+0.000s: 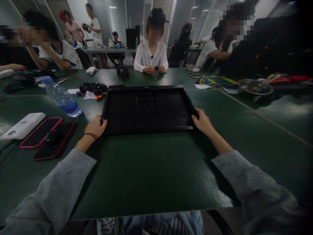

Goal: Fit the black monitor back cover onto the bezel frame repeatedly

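A black rectangular panel with raised edges (171,107) is in front of me on the green table (146,169). Its middle has a recessed rectangular part, and a small light mark shows on its far edge. My left hand (96,125) grips the left side near the front corner, thumb on top. On the right side, my right hand (202,121) holds the edge in the same way. The fingers under both sides are partly hidden, and I cannot tell whether the panel is resting on the table or slightly raised.
Left of the panel are a water bottle (62,98), a white power bank (23,125) and two red-edged phones (41,132). Dark gear (93,88) lies beyond. A metal bowl (255,86) and coloured cables (217,81) are at right. A person (151,57) sits opposite.
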### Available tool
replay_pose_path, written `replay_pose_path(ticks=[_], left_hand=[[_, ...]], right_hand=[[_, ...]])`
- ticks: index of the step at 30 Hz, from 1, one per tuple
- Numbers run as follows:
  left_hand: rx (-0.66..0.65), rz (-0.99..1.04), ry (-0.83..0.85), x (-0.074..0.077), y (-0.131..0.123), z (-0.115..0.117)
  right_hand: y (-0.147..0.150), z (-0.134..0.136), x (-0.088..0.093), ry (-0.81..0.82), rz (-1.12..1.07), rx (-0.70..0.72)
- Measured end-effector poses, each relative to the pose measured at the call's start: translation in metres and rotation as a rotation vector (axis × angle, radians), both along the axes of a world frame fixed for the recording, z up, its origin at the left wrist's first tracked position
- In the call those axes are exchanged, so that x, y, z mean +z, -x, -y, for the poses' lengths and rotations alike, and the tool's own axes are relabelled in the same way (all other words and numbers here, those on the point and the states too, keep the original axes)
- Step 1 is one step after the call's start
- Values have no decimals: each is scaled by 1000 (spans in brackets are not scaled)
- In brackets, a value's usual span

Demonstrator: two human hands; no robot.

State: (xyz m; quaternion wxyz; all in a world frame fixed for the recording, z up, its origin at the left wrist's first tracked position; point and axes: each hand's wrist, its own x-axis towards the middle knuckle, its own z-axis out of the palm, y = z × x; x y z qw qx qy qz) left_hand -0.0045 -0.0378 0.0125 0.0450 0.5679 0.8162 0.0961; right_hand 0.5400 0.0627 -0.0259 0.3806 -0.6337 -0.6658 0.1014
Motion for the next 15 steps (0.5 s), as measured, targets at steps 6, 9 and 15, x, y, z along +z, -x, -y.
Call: replay_pose_path(ticks=[6,9,15], left_hand=[[1,16,-2,-1,1,-1],[-2,15,-2,0,1,0],[-5,8,-7,2,-2,2]], right_hand=[[1,1,2,21,-11,-4],[0,1,2,26,-6,-3],[0,-1,0,9,-2,0]])
